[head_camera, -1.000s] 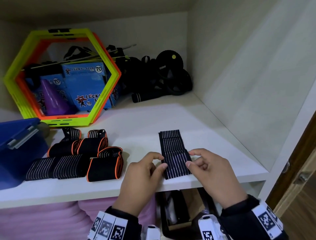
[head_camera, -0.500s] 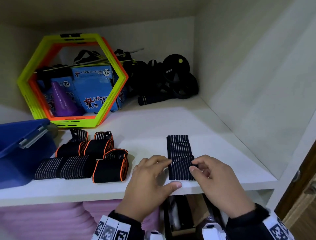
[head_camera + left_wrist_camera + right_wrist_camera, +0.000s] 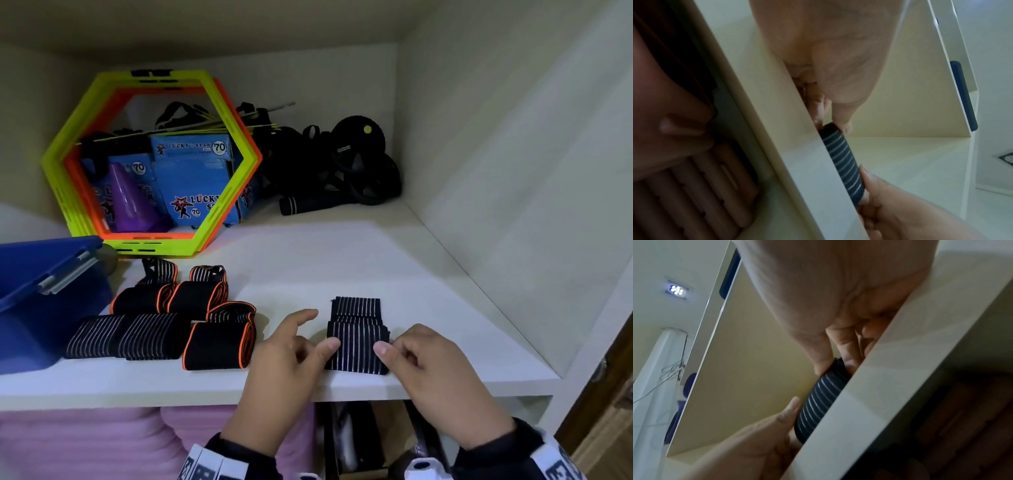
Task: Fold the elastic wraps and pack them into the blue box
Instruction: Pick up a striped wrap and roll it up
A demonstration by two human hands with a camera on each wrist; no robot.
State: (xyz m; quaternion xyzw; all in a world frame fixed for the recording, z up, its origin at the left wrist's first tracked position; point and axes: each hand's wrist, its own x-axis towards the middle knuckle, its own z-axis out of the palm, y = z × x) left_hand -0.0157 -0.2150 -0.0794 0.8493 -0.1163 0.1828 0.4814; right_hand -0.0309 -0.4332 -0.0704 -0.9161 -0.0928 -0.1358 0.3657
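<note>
A person's two hands work a black elastic wrap with thin white stripes (image 3: 358, 337) at the front edge of a white shelf (image 3: 342, 260), lower centre of the head view. Half a second ago the wrap lay longer and flatter along the shelf, with the left palm spread beside it; now its near end is doubled over into a thicker fold, and both thumbs have closed in on that fold from either side. The left hand (image 3: 284, 363) pinches the fold's left edge, thumb on top and the index finger lifted and pointing up the frame. The right hand (image 3: 435, 373) pinches the right edge, thumb on top and the other fingers curled under. The wrist views, looking up from below the shelf edge, show the rolled end (image 3: 842, 162) caught between fingertips at both ends, the far strip of the wrap lying flat on the shelf beyond. The blue box (image 3: 37, 298) stands open at the left edge of the frame, its lid tipped up. Between it and the hands lie folded wraps (image 3: 164, 322), some orange-trimmed, some striped. A yellow and orange hexagon frame (image 3: 236, 137) leans at upper left, black gear (image 3: 342, 164) piled beside it
</note>
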